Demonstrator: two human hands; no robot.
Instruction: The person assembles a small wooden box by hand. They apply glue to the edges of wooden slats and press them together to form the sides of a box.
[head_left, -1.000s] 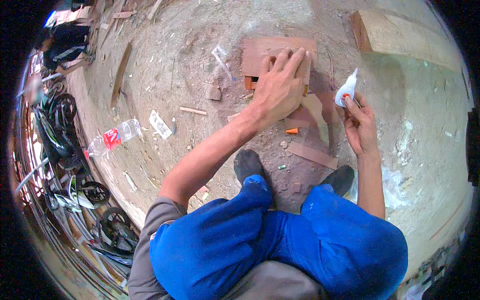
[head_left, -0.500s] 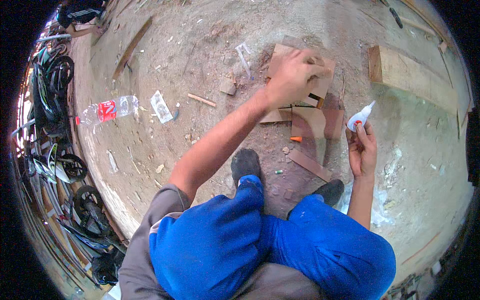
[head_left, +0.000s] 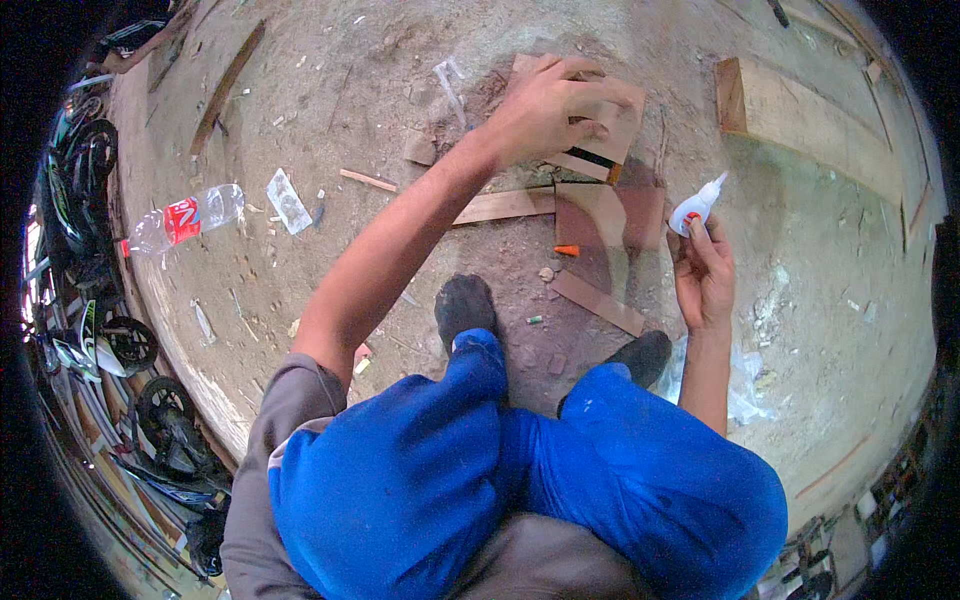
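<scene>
My right hand (head_left: 704,268) is closed around a small white glue bottle (head_left: 692,211), whose thin nozzle points up and to the right. My left hand (head_left: 560,108) is over a light brown wooden board (head_left: 627,120), its fingers apart and slightly bent; whether they touch the wood is hard to tell. A dark slot shows at the board's near edge. Closer to me lie a flat square wooden piece (head_left: 585,220) and a long strip (head_left: 510,205) running left from it. A small orange cap (head_left: 567,250) rests by the square piece's near edge.
A thick timber beam (head_left: 810,130) lies at the right. On the left are a plastic bottle (head_left: 185,220) with a red label and a clear wrapper (head_left: 288,202). A flat wood strip (head_left: 598,303) lies by my feet. Motorbikes (head_left: 80,190) line the left edge.
My left hand's fingers have spread out over the board. My right hand still holds the glue bottle in much the same pose. The whole view has shifted somewhat.
</scene>
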